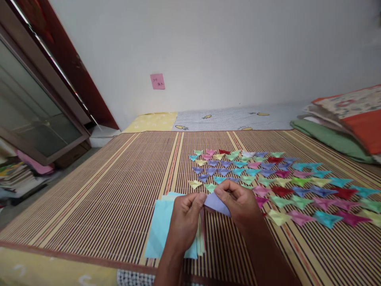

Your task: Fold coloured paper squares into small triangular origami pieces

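Note:
Both hands pinch a small lavender paper piece (216, 203) just above a striped bamboo mat (119, 190). My left hand (185, 222) grips its left edge, and my right hand (238, 202) holds its right side with curled fingers. Under my left hand lies a stack of square paper sheets (160, 226), light blue on top, with yellow and pink edges showing at its right side. Beyond and to the right of my hands, several folded paper shapes (282, 178) in purple, teal, green, pink, red and yellow lie in rows on the mat.
A white wall with a pink sticky note (157, 81) rises behind the bed. Folded bedding and a patterned pillow (351, 119) sit at the right. A glass-fronted cabinet (32, 107) and piled items (18, 178) stand at the left, off the mat.

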`<state>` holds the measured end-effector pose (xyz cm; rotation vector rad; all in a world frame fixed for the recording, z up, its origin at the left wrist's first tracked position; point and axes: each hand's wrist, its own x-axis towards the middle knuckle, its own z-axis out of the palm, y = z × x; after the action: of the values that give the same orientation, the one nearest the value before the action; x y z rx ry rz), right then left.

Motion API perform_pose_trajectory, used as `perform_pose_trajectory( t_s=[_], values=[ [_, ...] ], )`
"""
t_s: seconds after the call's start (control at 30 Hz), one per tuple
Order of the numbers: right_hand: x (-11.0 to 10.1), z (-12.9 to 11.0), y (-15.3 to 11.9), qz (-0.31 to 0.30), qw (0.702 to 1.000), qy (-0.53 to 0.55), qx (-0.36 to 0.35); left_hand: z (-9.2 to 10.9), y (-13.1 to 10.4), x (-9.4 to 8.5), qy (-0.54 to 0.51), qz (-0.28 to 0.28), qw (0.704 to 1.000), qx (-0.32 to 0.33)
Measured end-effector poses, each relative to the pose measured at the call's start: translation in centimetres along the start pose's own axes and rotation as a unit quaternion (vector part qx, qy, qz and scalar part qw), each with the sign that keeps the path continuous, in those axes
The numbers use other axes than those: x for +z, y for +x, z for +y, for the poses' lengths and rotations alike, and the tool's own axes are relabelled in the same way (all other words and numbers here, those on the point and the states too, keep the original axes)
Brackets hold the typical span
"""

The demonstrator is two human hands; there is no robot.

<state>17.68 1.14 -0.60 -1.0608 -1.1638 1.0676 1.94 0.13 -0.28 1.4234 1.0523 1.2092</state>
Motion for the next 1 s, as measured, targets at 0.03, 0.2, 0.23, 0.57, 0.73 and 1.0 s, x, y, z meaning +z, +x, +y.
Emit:
perform_pose_trajectory(
  t_s=[0.03, 0.2, 0.23, 0.57, 0.73, 1.0],
  values=[
    [0.0, 0.0, 0.0, 0.004, 1.0, 0.001, 0.004, 0.0, 0.1, -0.1, -0.002, 0.006, 1.0, -0.002],
    [0.5, -0.1, -0.2, 0.045, 0.997, 0.046, 0.035, 0.0, 0.6, -0.4, -0.075, 0.018, 0.997, -0.023],
    [0.7, 0.0, -0.2, 0.052, 0.996, 0.058, 0.039, 0.0, 0.6, -0.2, -0.096, 0.009, 0.995, -0.036],
    [0.6, 0.3, 0.0, 0.002, 0.998, 0.048, 0.035, -0.7, 0.1, 1.1, -0.105, -0.006, 0.993, -0.059],
    [0.1, 0.1, 0.2, -0.022, 0.999, 0.02, 0.017, -0.8, 0.2, 0.8, -0.098, -0.016, 0.993, -0.067],
    [-0.4, 0.8, 0.4, -0.01, 0.994, 0.087, 0.07, -0.3, 0.2, 1.4, -0.103, 0.002, 0.995, -0.01]
  ],
)
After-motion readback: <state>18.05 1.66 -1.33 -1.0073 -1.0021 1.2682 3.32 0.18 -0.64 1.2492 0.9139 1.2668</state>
